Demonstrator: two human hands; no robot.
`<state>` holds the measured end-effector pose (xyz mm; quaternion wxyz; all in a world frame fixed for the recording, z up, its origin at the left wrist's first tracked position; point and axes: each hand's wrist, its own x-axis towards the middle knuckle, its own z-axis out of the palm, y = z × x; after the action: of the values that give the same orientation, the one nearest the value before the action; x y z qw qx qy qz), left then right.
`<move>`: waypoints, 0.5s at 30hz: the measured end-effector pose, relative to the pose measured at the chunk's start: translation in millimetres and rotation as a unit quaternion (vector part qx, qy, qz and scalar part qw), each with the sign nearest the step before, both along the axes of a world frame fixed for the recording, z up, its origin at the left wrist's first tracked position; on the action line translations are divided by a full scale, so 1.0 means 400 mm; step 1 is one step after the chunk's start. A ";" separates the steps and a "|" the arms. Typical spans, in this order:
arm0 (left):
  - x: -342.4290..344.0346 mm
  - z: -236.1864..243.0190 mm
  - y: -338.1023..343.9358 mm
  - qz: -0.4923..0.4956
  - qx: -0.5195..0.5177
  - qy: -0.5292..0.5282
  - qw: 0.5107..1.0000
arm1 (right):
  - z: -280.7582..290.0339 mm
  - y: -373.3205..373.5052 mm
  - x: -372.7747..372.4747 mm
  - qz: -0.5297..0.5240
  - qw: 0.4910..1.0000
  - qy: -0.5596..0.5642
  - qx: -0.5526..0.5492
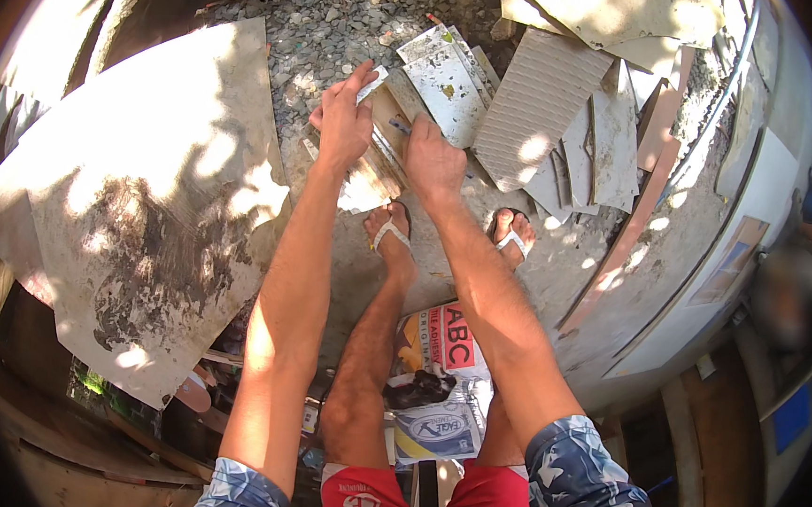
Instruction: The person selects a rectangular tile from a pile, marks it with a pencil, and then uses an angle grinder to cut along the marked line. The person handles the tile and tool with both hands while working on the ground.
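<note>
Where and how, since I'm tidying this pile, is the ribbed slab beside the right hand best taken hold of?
Probably by the long right edge of the ribbed slab, coming from the right, with a pinch across its face and underside. It is flat with no handle, and that edge overlies several pale slabs, so there may be room underneath.

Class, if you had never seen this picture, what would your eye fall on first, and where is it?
Probably the large pale sheet filling much of the left side, sun-dappled and darkly stained. Next, the left hand and right hand close together above centre, with a ribbed panel to their right. The red shorts at bottom centre also stand out.
</note>
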<state>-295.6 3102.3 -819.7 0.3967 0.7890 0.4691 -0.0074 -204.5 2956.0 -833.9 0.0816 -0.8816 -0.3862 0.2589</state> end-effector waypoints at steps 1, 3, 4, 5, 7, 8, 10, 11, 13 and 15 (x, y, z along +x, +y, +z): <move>-0.014 -0.005 0.005 0.025 0.020 0.020 0.999 | -0.004 0.001 0.021 -0.011 1.000 -0.006 -0.007; -0.045 -0.015 0.006 0.074 0.060 0.061 0.994 | -0.017 0.003 0.095 0.015 0.999 -0.009 -0.041; -0.062 -0.015 0.014 0.089 0.051 0.066 0.993 | -0.016 0.001 0.126 0.027 0.998 -0.014 -0.061; -0.079 -0.015 0.013 0.069 0.057 0.084 0.992 | -0.011 -0.001 0.135 0.026 0.998 -0.011 -0.051; -0.103 -0.005 -0.005 0.029 0.067 0.122 0.990 | -0.001 -0.009 0.146 0.025 0.999 -0.002 -0.033; -0.101 -0.008 -0.026 0.024 0.096 0.112 0.989 | 0.005 -0.017 0.153 0.012 0.999 -0.001 -0.033; -0.100 -0.003 -0.059 0.012 0.161 0.094 0.982 | 0.018 -0.024 0.150 -0.016 1.000 0.003 -0.026; -0.101 -0.004 -0.059 -0.005 0.178 0.093 0.980 | 0.020 -0.021 0.149 -0.026 1.000 0.009 -0.012; -0.087 -0.004 -0.064 -0.037 0.209 0.088 0.973 | 0.014 -0.027 0.156 -0.046 0.999 0.017 0.012; -0.071 -0.003 -0.075 -0.046 0.202 0.104 0.973 | 0.021 -0.034 0.150 -0.089 0.995 0.012 0.046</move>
<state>-324.0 3072.4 -820.8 0.1774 0.8683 0.4631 -0.0128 -144.7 2942.3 -825.5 0.1492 -0.9047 -0.3162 0.2433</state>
